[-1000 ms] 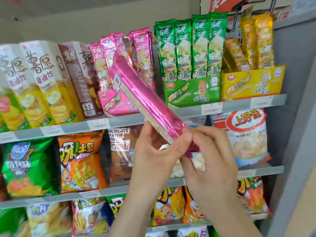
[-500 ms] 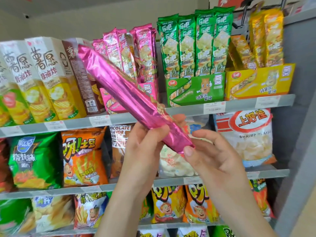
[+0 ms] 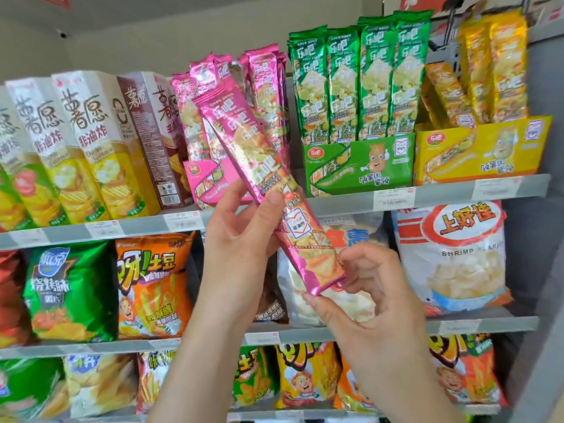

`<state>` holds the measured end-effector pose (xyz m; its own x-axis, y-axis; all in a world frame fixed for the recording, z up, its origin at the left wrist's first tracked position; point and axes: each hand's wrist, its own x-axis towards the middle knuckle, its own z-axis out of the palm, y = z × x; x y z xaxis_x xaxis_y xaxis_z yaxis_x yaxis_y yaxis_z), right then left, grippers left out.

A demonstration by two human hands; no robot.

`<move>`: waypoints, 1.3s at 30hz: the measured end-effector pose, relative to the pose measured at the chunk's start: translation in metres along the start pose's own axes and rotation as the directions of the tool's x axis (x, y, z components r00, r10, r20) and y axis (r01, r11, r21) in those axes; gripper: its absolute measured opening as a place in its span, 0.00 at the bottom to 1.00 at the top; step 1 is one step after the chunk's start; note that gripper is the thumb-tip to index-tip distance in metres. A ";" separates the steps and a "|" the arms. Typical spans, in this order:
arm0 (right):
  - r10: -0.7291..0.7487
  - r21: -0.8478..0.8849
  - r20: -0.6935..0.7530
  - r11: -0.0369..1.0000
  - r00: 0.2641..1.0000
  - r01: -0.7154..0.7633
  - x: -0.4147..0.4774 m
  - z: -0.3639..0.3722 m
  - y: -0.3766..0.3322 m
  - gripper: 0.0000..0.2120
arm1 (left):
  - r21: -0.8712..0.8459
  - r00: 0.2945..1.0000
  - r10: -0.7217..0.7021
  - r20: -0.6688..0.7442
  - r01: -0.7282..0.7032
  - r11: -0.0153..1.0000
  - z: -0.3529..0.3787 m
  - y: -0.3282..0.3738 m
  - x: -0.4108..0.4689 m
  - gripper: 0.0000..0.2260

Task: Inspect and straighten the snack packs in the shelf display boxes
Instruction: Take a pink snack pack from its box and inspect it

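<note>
A long pink foil snack pack (image 3: 259, 166) is tilted with its top to the upper left and its printed front facing me. My left hand (image 3: 241, 245) grips it at the middle, thumb on the front. My right hand (image 3: 363, 288) pinches its bottom end. Behind it on the top shelf stands the pink display box (image 3: 204, 181) with several upright pink packs. To the right are the green display box (image 3: 360, 166) and the yellow display box (image 3: 482, 148), each with upright packs; one yellow pack leans left.
Tall chip cartons (image 3: 79, 148) fill the top shelf's left side. Chip bags (image 3: 152, 285) and a shrimp flakes bag (image 3: 451, 254) sit on the middle shelf, more bags on the one below. A grey upright (image 3: 546, 270) borders the shelves at the right.
The pink pack has been turned over from its plain back to its printed front. Its top swung up toward the pink box. The camera moved closer to the shelf.
</note>
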<state>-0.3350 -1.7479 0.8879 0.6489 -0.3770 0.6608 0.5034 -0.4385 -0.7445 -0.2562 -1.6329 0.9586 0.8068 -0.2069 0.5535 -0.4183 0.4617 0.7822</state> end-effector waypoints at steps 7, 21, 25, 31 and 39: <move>-0.038 0.015 0.241 0.999 0.970 0.036 0.037 -0.005 -0.006 0.13 | 0.223 0.989 0.067 0.134 -0.096 0.970 -0.015 0.013 0.015 0.19; -0.366 0.246 0.140 0.913 0.920 0.325 0.194 -0.019 -0.087 0.37 | 0.515 0.904 0.219 0.367 -0.394 0.762 -0.017 0.050 0.073 0.13; -0.472 0.164 -0.062 0.864 0.879 0.475 0.233 -0.021 -0.116 0.33 | 0.776 0.790 0.493 0.365 -0.550 0.308 -0.027 0.076 0.132 0.12; -0.526 -0.019 -0.111 0.850 0.844 0.527 0.269 -0.013 -0.142 0.21 | 0.858 0.809 0.294 0.508 -0.504 -0.096 -0.025 0.065 0.184 0.39; -0.474 -0.083 -0.046 0.879 0.879 0.470 0.272 0.009 -0.128 0.19 | 0.844 0.817 0.231 0.529 -0.477 -0.247 -0.042 0.051 0.199 0.45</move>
<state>-0.2178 -1.7874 1.1622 0.3054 -0.1611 0.9385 0.7002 -0.6300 -0.3360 -0.0999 -1.6145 1.0964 0.3416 -0.5187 0.7837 -0.6336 -0.7430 -0.2156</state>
